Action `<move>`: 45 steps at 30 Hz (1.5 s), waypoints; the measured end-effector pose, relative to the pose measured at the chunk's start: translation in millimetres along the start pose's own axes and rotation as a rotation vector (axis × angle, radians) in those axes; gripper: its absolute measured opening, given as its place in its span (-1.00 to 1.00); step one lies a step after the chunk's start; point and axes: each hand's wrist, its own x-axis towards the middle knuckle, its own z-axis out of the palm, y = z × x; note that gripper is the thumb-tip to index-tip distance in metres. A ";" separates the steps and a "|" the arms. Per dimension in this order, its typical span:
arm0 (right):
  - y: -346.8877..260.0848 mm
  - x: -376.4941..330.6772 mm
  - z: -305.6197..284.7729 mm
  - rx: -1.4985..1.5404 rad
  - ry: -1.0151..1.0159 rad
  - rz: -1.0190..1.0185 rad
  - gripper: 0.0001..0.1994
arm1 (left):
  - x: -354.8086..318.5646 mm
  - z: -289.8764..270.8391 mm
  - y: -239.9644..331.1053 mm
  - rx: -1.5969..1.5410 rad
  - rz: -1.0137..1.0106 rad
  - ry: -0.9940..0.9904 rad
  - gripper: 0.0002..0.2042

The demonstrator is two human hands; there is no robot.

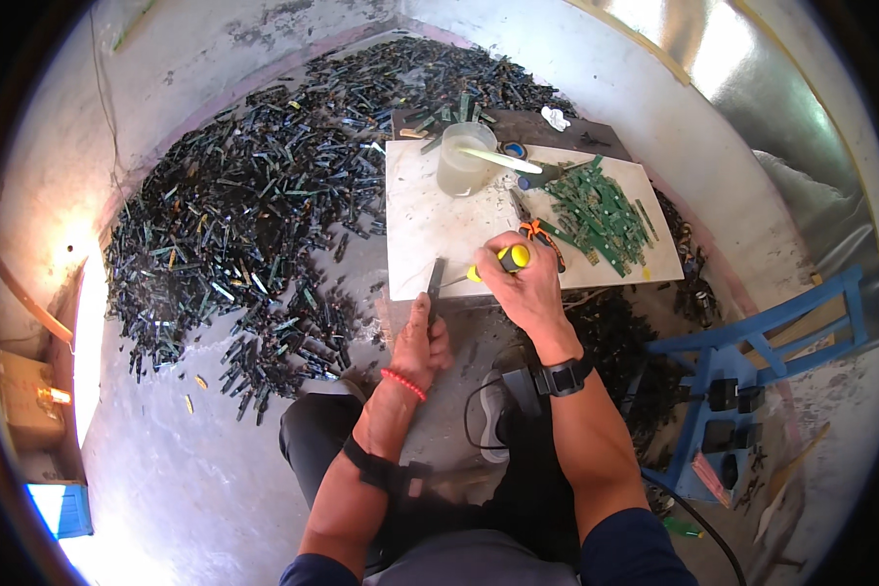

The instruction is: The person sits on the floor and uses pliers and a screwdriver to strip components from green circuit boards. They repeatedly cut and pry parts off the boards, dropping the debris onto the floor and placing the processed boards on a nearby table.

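My left hand [420, 344] is closed around a narrow dark strip [437, 278], whose upper end rests over the near left part of a pale board [410, 230]. My right hand [525, 293] grips a screwdriver with a yellow and black handle [512, 259]. Its thin shaft points left toward the strip; whether the tip touches it is too small to tell. Just beyond my right hand lie pliers with orange and black handles [537, 231]. A pile of green circuit board strips [601, 215] covers the board's right side.
A translucent plastic cup [464, 171] stands on the board's far side, with a pale-handled tool [503, 160] across it. Crumpled white paper [556, 119] lies behind. Dark strips [244, 215] heap over the floor at left. A blue chair [703, 344] stands at right.
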 end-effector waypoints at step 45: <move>-9.0 -39.8 -4.4 -0.144 -0.054 -0.321 -0.88 | -1.9 8.7 4.1 -0.073 0.006 0.058 -0.47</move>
